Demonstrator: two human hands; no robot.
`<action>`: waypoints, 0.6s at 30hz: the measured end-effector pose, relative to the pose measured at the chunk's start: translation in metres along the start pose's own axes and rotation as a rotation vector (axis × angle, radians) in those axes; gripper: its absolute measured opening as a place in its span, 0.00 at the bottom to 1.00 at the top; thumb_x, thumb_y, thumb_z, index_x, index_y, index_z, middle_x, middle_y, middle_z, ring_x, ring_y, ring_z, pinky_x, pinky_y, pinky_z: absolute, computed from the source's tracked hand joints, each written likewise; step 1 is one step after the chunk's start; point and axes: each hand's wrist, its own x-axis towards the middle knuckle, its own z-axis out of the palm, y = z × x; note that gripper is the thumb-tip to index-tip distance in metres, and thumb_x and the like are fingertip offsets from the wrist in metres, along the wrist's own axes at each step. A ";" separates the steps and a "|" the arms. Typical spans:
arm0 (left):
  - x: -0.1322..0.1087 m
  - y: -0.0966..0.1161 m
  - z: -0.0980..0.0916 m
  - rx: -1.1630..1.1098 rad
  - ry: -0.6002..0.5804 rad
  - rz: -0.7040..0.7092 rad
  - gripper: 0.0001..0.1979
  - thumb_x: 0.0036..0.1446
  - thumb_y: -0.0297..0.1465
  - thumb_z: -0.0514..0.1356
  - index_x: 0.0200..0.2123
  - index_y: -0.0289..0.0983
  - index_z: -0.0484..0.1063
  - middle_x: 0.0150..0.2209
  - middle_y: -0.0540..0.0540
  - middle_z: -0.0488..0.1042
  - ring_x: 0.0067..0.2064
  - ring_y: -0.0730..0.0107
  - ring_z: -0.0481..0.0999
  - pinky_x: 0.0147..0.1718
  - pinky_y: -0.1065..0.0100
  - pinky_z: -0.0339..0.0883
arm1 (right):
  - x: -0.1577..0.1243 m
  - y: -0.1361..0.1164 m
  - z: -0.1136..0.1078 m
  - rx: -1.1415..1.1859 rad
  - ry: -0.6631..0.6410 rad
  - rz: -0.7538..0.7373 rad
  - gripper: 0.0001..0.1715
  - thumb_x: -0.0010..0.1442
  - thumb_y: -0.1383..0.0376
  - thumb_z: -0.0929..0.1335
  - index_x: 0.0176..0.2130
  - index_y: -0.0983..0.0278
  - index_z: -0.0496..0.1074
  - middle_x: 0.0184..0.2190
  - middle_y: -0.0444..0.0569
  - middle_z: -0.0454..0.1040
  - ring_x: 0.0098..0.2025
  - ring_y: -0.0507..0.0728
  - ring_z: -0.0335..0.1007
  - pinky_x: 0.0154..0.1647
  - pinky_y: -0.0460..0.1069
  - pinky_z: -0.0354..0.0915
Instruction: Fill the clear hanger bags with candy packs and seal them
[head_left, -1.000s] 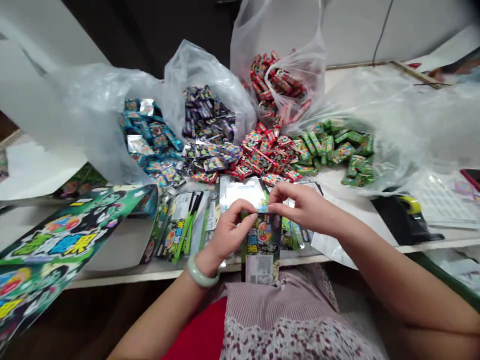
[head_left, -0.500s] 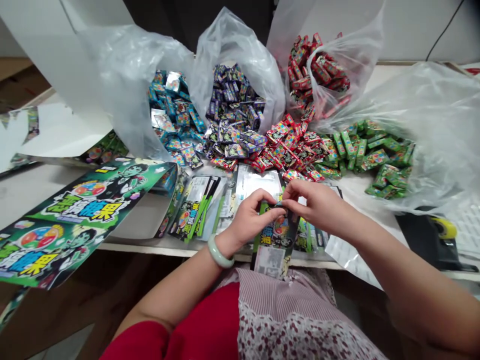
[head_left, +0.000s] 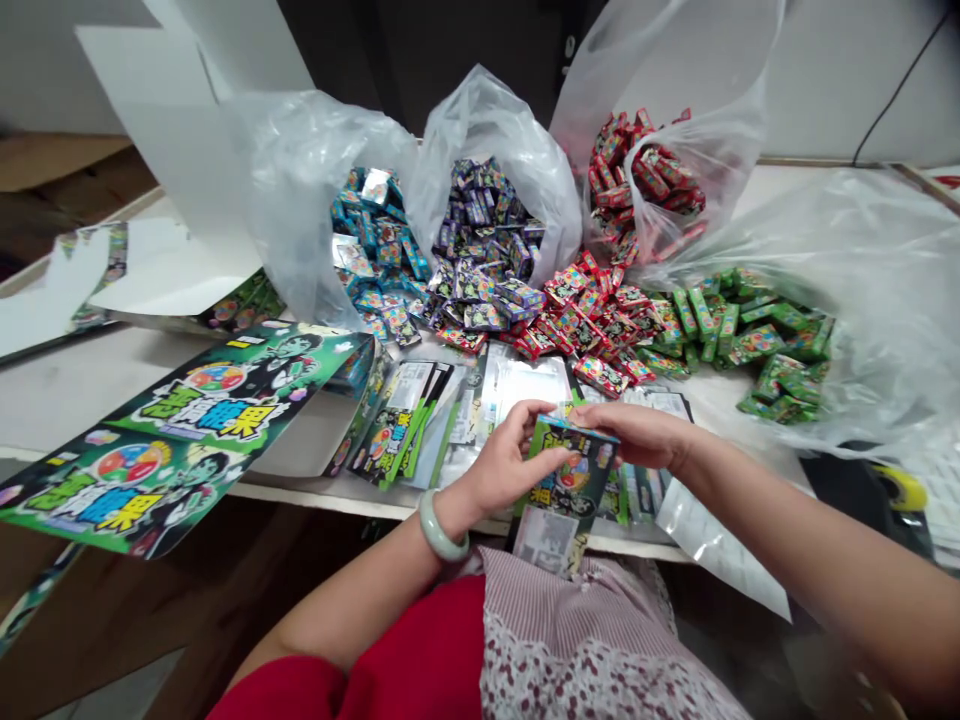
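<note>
Between my hands is a flat, dark printed candy pouch with green trim, a picture of candy balls and a pale window low down. My left hand grips its left side, thumb across the front and fingers at the top edge and behind. At the upper right corner, my right hand holds the pouch, its fingertips partly hidden behind it. A blue strip shows along the pouch's top edge. Just beyond lie more flat pouches and a shiny clear stack. Whatever is inside the pouch cannot be seen.
Clear plastic bags spill small wrapped candies: blue, purple, red and green. A folded printed card display overhangs the table's front edge at left. Yellow tape and a white sheet are at right.
My right hand has gone from pinching the pouch's top edge to holding its upper right corner. More of the pouch's upper front shows. The whole view has shifted slightly.
</note>
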 end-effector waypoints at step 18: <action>-0.181 0.135 -0.165 0.526 0.066 0.004 0.09 0.62 0.34 0.56 0.43 0.39 0.73 0.39 0.40 0.77 0.41 0.59 0.76 0.42 0.62 0.71 | 0.171 -0.102 0.211 -1.251 0.050 -1.204 0.41 0.44 0.71 0.76 0.57 0.60 0.68 0.63 0.58 0.61 0.65 0.71 0.50 0.63 0.67 0.47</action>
